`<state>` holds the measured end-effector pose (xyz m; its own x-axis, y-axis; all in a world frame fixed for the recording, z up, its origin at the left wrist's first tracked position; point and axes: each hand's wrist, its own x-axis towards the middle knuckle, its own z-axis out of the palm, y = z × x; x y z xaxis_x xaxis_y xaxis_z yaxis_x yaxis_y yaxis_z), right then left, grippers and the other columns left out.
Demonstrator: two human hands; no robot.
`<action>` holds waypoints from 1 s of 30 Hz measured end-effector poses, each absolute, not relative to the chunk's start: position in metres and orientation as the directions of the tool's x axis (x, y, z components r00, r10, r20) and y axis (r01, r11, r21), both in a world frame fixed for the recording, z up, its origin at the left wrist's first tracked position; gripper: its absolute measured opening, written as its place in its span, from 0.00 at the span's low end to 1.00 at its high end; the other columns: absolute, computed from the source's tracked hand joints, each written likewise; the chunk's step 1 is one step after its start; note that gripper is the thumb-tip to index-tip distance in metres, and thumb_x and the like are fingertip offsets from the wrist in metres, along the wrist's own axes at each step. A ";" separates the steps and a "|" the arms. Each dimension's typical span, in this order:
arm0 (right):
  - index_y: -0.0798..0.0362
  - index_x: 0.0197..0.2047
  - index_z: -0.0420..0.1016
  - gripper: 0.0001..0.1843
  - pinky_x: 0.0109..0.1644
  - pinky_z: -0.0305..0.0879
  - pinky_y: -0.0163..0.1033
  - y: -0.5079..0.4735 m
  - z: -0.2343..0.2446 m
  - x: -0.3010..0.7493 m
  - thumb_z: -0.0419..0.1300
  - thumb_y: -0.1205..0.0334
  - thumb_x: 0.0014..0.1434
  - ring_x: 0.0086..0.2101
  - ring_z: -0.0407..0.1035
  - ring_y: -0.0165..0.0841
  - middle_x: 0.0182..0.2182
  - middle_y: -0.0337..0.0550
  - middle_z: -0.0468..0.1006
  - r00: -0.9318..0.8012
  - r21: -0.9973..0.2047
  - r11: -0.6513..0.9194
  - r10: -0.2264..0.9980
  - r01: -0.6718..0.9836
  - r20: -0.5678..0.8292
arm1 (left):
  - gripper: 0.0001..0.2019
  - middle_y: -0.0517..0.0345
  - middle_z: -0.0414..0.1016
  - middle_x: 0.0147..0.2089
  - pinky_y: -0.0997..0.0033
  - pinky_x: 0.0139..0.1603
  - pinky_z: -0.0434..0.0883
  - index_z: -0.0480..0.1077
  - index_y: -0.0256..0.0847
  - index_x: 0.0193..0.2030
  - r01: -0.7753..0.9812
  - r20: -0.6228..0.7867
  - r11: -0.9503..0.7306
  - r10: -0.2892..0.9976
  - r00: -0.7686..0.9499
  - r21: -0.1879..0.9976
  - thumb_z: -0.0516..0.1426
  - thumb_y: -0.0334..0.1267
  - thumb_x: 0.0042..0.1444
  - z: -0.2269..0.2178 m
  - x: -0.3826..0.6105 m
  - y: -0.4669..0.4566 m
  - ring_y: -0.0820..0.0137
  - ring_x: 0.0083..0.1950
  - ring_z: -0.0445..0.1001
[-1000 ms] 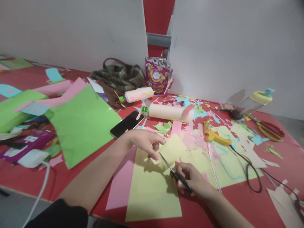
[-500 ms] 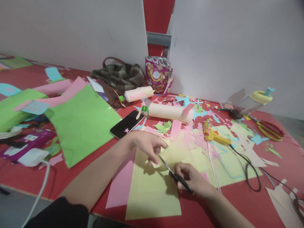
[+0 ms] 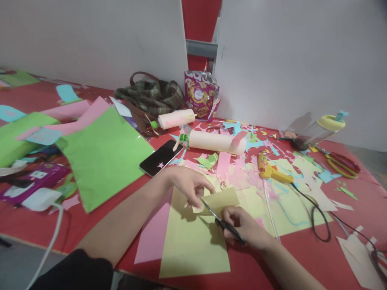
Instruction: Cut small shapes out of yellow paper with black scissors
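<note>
Lightly held, a small yellow paper piece [image 3: 225,198] spans the gap between both hands.
It looks thin, light and easily creased, so best pinched at an edge, clear of the blades; the left hand [image 3: 192,187], loosely curled, seems to nip its near end between thumb and fingers, while the right hand [image 3: 242,225] is closed around the scissors [image 3: 228,228]. Compared with a second ago, the piece is tipped, showing a narrower face above the yellow sheet [image 3: 193,253] beneath both hands.

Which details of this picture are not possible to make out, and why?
- Head view: finger loops of the scissors, partly hidden by the right hand.
- Head view: lower end of the white cable, cut off by bottom edge.
- Head view: snack pouch fine print, too small.
</note>
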<state>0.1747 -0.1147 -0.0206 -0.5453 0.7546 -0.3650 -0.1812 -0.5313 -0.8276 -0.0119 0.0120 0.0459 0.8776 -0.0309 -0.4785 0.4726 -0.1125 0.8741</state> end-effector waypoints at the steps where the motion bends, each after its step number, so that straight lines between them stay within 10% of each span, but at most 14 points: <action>1: 0.53 0.18 0.51 0.20 0.13 0.48 0.25 -0.114 -0.020 0.174 0.64 0.63 0.40 0.12 0.56 0.20 0.12 0.28 0.61 -0.542 -0.828 -0.531 0.756 -0.179 -0.367 | 0.16 0.62 0.69 0.21 0.80 0.22 0.62 0.63 0.37 0.43 0.468 -0.474 -0.126 -0.023 0.880 0.875 0.55 0.33 0.45 0.046 -0.012 0.012 0.77 0.22 0.67; 30: 0.52 0.18 0.50 0.20 0.16 0.44 0.28 -0.113 -0.008 0.170 0.61 0.60 0.43 0.13 0.52 0.20 0.12 0.28 0.57 -0.419 -0.885 -0.446 0.834 -0.130 -0.359 | 0.16 0.64 0.59 0.22 0.78 0.28 0.56 0.64 0.39 0.44 0.328 -0.277 -0.381 0.184 0.943 0.864 0.53 0.35 0.45 0.049 -0.018 0.017 0.78 0.23 0.56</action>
